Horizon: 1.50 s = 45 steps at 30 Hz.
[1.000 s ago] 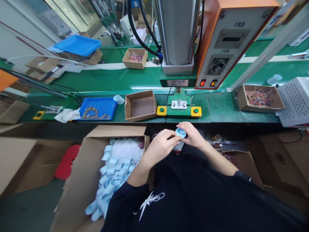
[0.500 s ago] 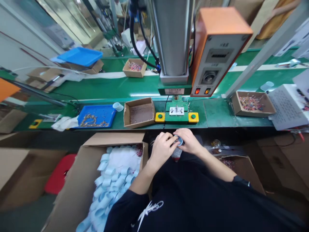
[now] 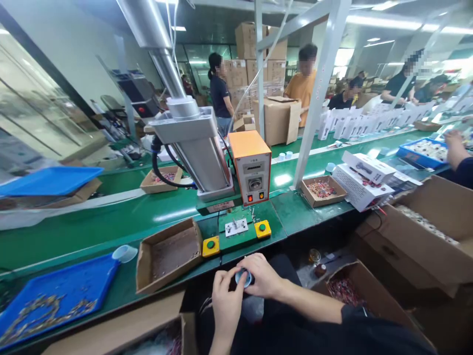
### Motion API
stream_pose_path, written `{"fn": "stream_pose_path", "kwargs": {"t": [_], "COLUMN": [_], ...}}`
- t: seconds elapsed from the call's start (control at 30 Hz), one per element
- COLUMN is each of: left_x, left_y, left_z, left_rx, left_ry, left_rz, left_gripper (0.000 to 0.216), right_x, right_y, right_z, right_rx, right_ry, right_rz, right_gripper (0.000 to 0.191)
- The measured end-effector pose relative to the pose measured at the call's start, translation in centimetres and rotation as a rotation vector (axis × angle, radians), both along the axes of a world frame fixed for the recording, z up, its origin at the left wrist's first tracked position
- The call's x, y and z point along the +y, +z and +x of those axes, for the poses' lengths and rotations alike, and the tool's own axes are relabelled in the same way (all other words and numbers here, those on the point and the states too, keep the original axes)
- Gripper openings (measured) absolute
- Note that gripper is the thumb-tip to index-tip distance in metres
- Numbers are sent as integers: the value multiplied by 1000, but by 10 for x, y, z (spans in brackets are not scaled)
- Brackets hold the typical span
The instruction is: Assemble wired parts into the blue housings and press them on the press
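Swinging up and to the right with the head in the last half second, bringing co-workers point(image 3: 221, 96) into view beyond the press cylinder point(image 3: 201, 158) and losing most of the cardboard carton point(image 3: 121, 318) at the lower left. Changing little for the work at the light-blue cup point(image 3: 249, 280), to judge by the same two-handed hold, apart from laying the left thumb more plainly across the mouth.

Holding the cup above the lap, just off the near edge of the worktop point(image 3: 295, 217), with the mouth facing up. Closing the fingers of the right hand point(image 3: 263, 276) narrowly around the right and far side of the wall. Coming in from the left with the left hand point(image 3: 226, 305), bending the fingers over toward the far rim and drawing them close to the thumb, with only a narrow gap left. Hiding much of the inside this way, so leaving the contents impossible to tell. Staying near, but apart from, the yellow button boxes point(image 3: 211, 246) and the white fixture plate point(image 3: 236, 227).
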State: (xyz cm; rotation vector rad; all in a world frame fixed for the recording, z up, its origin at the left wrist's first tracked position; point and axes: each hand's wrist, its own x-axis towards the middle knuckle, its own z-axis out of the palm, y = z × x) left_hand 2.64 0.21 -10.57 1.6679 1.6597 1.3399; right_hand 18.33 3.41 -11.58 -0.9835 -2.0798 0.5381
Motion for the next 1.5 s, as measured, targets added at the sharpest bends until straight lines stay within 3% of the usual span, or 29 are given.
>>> {"fn": "stream_pose_path", "kwargs": {"t": [0.07, 0.2, 0.33, 0.57, 0.7, 0.93, 1.17, 1.23, 1.33, 1.37, 1.47, 1.5], "left_x": [1, 2, -1, -1, -2, -6, -12, -5, 21, 35, 86, 104], "left_y": [-5, -6, 8, 29, 35, 40, 20, 12, 6, 7, 11, 14], "left_z": [2, -2, -6, -2, -2, -1, 9, 5, -26, -45, -115, -138], "left_rx": [-226, -526, -514, -539, -525, -466, -444, -462, -414, -346, 15, 146], "left_ry": [22, -257, -358, -449, -461, -451, -292, -311, -362, -304, 22, 62], "left_rz": [-78, -322, -371, -247, -213, -165, -143, -136, -125, -109, -53, -79], "left_gripper": [48, 63, 71, 73, 70, 58, 49, 57, 78, 71, 25, 25], "right_x": [-2, -3, -5, 0, -1, -4, -5, 3, 29, 41, 81, 94], "right_y": [-3, -6, 1, 6, 4, 2, 2, 2, 3, 3, 4, 5], "right_z": [-4, -7, -1, 6, 6, 8, 4, 3, 7, 10, 19, 20], "right_rx": [74, 44, -8, 142, 134, 147, 23, 22, 79, 116, 268, 315], "right_ry": [-9, 24, 82, 159, 161, 150, 113, 140, 72, 5, -221, -267], "right_rz": [71, 156, 175, 181, 117, 177, 208, 268, 281, 245, 112, 88], "right_gripper": [50, 46, 45, 38, 37, 30, 33, 31, 36, 41, 59, 64]}}
